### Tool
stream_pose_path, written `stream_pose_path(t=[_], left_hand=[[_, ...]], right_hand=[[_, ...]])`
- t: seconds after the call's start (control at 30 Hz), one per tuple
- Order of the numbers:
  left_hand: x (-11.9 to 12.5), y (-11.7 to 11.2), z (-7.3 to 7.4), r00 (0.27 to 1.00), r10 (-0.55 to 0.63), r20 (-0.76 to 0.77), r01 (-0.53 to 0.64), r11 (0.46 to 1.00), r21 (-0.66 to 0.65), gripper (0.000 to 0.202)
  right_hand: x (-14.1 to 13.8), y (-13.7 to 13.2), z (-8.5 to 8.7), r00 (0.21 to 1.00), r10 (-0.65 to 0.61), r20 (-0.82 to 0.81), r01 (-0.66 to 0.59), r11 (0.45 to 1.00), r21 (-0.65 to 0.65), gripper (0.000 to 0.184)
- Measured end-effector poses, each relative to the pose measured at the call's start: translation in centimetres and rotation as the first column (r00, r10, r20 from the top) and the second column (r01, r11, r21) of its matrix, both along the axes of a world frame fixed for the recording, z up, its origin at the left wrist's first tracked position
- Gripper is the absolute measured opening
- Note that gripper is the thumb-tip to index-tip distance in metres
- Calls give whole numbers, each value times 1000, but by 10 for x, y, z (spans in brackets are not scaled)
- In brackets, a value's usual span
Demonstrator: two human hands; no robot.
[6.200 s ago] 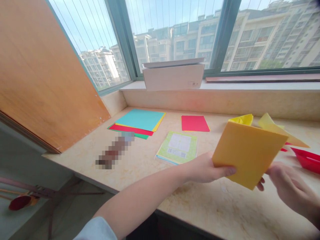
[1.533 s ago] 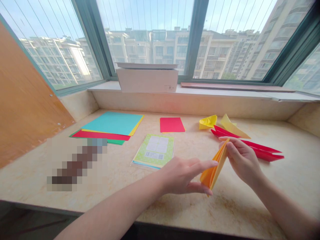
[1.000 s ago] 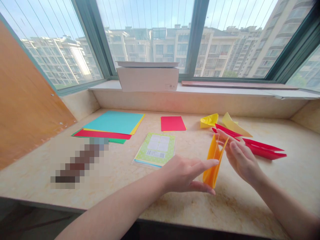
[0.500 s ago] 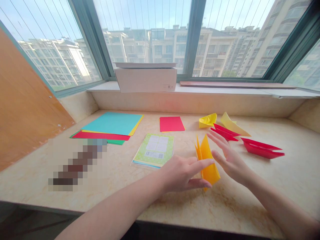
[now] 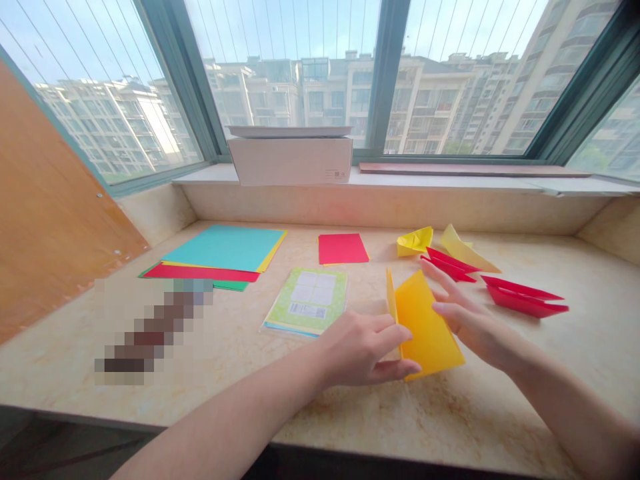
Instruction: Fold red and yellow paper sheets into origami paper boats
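A folded orange-yellow sheet of paper (image 5: 429,330) stands on the countertop between my hands, its panels spread apart like a part-opened card. My left hand (image 5: 363,350) is closed on the fold at its left side, with the index finger and thumb against the paper. On the other side, my right hand (image 5: 475,327) holds the right panel by its edge, thumb at the edge and the other fingers partly behind it. Just beyond my right hand lie a red folded paper boat (image 5: 453,265) and a small yellow folded paper piece (image 5: 415,242).
Another red paper boat (image 5: 525,297) and a pale yellow folded piece (image 5: 463,250) lie to the right. A packet of paper (image 5: 307,300), a small red stack (image 5: 344,249) and large coloured sheets (image 5: 225,247) lie leftward. A white box (image 5: 290,159) stands on the sill.
The yellow paper's panels have opened wider, the right one swinging outward to show a broad face. My right hand has shifted slightly right with it; my left hand stays nearly in place.
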State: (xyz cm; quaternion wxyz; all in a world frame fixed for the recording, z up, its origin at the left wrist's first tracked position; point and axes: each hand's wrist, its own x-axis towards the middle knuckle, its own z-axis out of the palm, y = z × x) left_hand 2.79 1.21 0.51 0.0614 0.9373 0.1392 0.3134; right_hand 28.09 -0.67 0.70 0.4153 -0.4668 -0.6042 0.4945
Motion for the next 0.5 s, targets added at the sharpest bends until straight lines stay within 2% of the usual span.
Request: stream_pose_path(t=[0.07, 0.13, 0.23, 0.3, 0.4, 0.5], left_hand=[[-1, 0, 1, 999, 33, 10, -33, 999, -9, 29], [-1, 1, 1, 996, 69, 56, -67, 997, -50, 25], [0, 4, 1, 976, 112, 185, -77, 979, -187, 20], [1, 4, 0, 956, 147, 254, -66, 952, -300, 18], [4, 3, 1, 926, 232, 297, -72, 882, -466, 21], [7, 1, 2, 889, 310, 338, -62, 813, -580, 25]], right_hand=[[2, 2, 3, 995, -55, -79, 50, 997, -60, 80], [3, 5, 7, 982, -163, -98, 153, 983, -105, 89], [5, 9, 12, 937, -340, -85, 321, 931, -175, 99], [6, 11, 14, 915, -392, -98, 362, 903, -230, 102], [9, 12, 15, 929, -347, -131, 305, 916, -260, 85], [11, 12, 15, 935, -324, -140, 286, 928, -237, 67]])
